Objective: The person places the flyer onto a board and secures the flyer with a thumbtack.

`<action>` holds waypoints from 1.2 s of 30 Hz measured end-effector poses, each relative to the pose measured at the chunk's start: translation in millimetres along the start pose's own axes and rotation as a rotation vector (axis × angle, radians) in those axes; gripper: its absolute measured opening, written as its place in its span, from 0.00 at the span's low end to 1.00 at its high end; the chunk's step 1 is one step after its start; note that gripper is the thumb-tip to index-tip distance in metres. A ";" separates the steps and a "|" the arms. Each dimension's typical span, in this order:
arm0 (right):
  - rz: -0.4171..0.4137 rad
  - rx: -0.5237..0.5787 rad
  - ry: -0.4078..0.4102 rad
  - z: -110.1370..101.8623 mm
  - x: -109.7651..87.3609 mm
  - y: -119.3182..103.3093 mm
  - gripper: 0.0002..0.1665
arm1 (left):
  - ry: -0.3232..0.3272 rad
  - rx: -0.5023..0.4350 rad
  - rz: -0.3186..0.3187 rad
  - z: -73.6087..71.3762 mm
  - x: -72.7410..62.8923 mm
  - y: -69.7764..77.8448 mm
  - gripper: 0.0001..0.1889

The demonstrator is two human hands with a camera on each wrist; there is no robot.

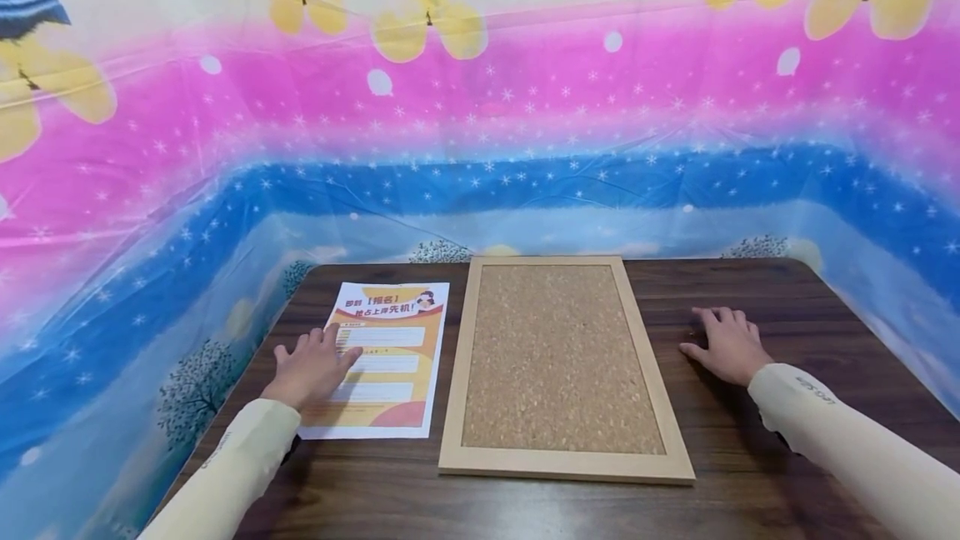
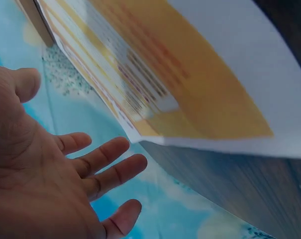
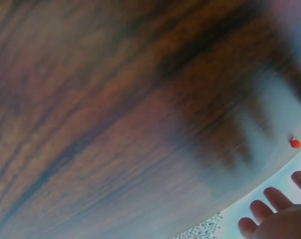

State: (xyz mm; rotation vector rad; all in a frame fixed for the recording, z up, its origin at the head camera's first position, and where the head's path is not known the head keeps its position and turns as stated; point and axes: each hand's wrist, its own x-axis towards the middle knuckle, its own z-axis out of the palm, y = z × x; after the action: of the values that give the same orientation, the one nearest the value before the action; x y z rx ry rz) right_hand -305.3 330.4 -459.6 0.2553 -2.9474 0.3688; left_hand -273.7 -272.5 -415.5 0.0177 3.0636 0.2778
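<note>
Head view: left hand (image 1: pixel 312 369) and right hand (image 1: pixel 727 347) are spread, holding nothing. The poster (image 1: pixel 395 365) lies partly beneath the left hand, the corkboard (image 1: pixel 555 357) between the hands. Nothing appears done yet: poster and corkboard lie apart on the counter (image 1: pixel 738 457), handling of both remaining.

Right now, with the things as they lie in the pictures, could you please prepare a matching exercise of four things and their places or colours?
Things:
1. Cork board
2. Right hand
3. Printed sheet
4. Left hand

Places or colours in the head view:
A. White-edged, with orange and yellow print
B. Overlapping the sheet's left edge
C. Brown, edged with pale wood
D. Right of the board

Pairs: 1-C, 2-D, 3-A, 4-B
</note>
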 end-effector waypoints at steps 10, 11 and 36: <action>-0.087 0.071 0.077 -5.0 7.5 3.2 0.15 | -0.034 0.053 -0.122 -13.0 -3.6 -19.1 0.32; -0.083 0.084 0.079 -5.1 8.2 3.4 0.14 | -0.044 0.058 -0.132 -13.0 -3.7 -19.8 0.31; -0.085 0.062 0.009 4.3 21.2 11.6 0.09 | -0.147 0.042 -0.174 -8.6 -0.6 -23.9 0.11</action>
State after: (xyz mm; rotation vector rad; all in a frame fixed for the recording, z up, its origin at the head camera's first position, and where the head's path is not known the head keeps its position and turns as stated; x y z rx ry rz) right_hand -328.7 337.2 -462.6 0.3850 -2.9082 0.4486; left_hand -273.8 -297.6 -411.3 -0.2148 2.9002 0.1917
